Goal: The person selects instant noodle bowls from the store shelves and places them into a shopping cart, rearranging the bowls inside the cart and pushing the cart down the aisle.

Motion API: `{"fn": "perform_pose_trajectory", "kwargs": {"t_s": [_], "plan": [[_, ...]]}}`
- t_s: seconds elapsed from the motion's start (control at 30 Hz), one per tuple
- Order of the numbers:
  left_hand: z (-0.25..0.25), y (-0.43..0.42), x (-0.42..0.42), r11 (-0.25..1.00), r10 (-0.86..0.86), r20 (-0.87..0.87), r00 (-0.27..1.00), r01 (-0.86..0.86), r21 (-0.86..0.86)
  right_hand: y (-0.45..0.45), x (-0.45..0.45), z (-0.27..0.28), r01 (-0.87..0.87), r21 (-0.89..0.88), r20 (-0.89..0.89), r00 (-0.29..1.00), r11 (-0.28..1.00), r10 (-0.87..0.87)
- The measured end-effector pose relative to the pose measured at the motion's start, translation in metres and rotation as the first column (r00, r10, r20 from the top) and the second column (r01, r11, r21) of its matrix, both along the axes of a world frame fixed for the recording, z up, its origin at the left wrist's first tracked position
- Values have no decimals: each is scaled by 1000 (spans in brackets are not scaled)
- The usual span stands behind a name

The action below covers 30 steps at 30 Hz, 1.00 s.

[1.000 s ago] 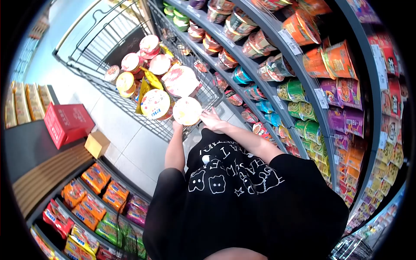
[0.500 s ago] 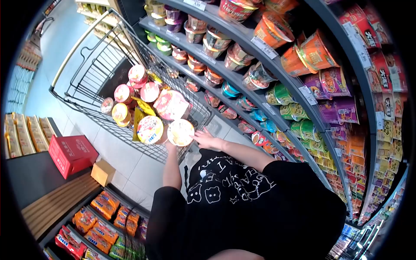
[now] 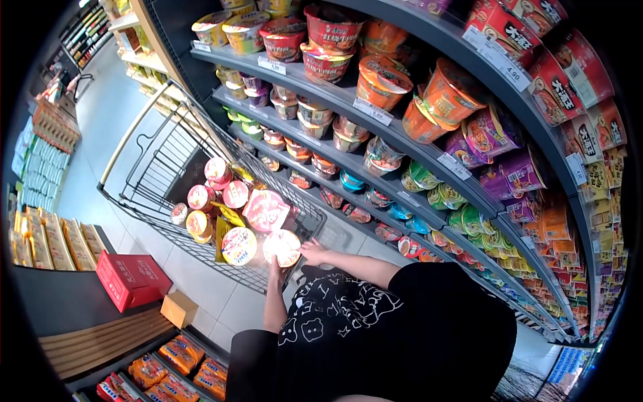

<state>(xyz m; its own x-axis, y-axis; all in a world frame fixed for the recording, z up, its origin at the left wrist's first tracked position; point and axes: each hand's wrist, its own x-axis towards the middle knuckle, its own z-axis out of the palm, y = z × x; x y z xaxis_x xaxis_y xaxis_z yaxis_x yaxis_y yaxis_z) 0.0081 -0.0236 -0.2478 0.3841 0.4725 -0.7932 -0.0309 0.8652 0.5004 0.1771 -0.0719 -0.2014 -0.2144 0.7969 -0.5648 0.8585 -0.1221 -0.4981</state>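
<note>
A round instant noodle bowl (image 3: 284,244) with a pale, glare-washed lid is at the near end of the shopping cart. My left hand (image 3: 275,269) grips its near side, thumb over the rim and the other fingers hidden beneath. Just right of that bowl is my right hand (image 3: 312,253), fingers apart and pointing toward it; whether they touch it is unclear. Beside it in the cart sit another noodle bowl (image 3: 238,246) with a white, blue-lettered lid and a larger pink-lidded bowl (image 3: 266,210). Several smaller pink and yellow cups and a yellow packet (image 3: 230,216) lie farther in.
The wire shopping cart (image 3: 149,212) stands ahead on the tiled floor (image 3: 231,303). Curved shelves (image 3: 321,84) of noodle bowls and packets run along the right. At left are a red box (image 3: 132,280), a small cardboard box (image 3: 179,309) and orange packets (image 3: 181,354).
The view has shifted, bringing more of the upper shelves into sight; the cart appears slightly lower and to the right. My left thumb now shows over the bowl's lid, and my right hand stays beside it.
</note>
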Motion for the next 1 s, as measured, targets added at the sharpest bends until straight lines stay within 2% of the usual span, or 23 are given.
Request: {"fn": "perform_pose_trajectory", "kwargs": {"t_s": [0.07,0.13,0.2,0.27,0.3,0.33,0.43,0.47,0.53,0.6,0.67,0.73,0.77,0.8,0.83,0.87,0.9,0.93,0.97,1.0], "plan": [[-27,2,-4,1000,-20,-5,1000,20,-20,5,-1,0,17,-85,-13,1000,996,-19],[-28,0,-1,999,11,-40,999,-9,51,9,-2,6,71,-114,-70,994,991,-79],[-30,0,-4,993,40,-127,991,-25,114,4,1,22,151,-51,-128,979,987,-156],[-30,0,-10,966,85,-34,996,-74,249,-5,-3,31,376,181,-331,894,909,-303],[-19,-1,-12,951,132,-63,989,-108,290,-8,-5,36,407,272,-348,887,872,-305],[-25,4,-17,893,151,58,987,-161,420,-9,-4,41,433,329,-451,853,839,-263],[24,9,-22,806,193,36,980,-179,565,-8,3,101,492,385,-641,751,781,-158],[43,11,-23,781,198,40,979,-182,597,-6,2,99,455,537,-562,821,710,-101],[88,16,-21,788,176,19,984,-152,597,-7,8,125,394,584,-534,845,709,-30],[149,14,-7,774,160,43,986,-152,615,-8,14,164,374,682,-465,885,629,-22],[174,15,6,730,188,110,976,-214,649,-3,14,179,421,800,-474,880,428,22],[210,19,12,668,101,45,994,-101,738,4,26,187,436,840,-460,888,324,-2],[231,12,23,645,147,108,983,-178,743,8,30,198,504,819,-509,859,273,-59],[234,16,30,524,90,199,976,-217,823,12,35,212,569,792,-560,821,221,-111],[247,14,40,508,8,229,973,-202,837,20,46,222,637,715,-636,764,289,-110],[265,11,49,488,-72,253,965,-187,852,25,54,230,715,692,-712,699,97,-69],[277,9,62,482,-114,246,963,-163,861,23,67,253,777,620,-777,627,107,-52],[286,6,73,475,-155,236,959,-137,869,26,80,280,877,464,-886,459,127,63],[295,3,77,477,-207,174,963,-56,877,30,94,293,811,584,-809,578,-32,-110],[299,-1,79,474,-262,112,958,27,880,38,122,291,753,650,-759,633,-106,-152]]}}
